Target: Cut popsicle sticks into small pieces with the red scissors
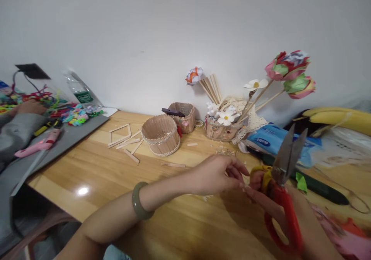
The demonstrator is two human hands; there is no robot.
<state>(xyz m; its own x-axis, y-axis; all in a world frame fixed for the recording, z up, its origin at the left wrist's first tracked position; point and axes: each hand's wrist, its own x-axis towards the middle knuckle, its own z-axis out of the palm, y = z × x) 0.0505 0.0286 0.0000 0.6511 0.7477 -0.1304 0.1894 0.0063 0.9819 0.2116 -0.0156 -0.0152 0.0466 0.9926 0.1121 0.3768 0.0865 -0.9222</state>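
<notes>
My right hand [275, 202] has its fingers through the loops of a pair of scissors [285, 159] with one red and one yellow handle. The blades point up and stand slightly apart. My left hand [217, 173], with a green bangle [140, 200] on its wrist, is closed with its fingertips meeting those of my right hand. Whatever small piece may be between the fingertips is too small to name. Ahead of my left hand lie thin wooden sticks [174, 165] and a round basket [161, 136] made of such sticks, with a scalloped rim.
Behind stand a second stick basket [185, 117] and a holder [222, 130] with paper flowers and dowels. At right are a blue tissue pack [266, 140], bananas [342, 117] and a dark green long object [321, 188]. A co-worker's hand [31, 107] and a pink glue gun [39, 144] are at left.
</notes>
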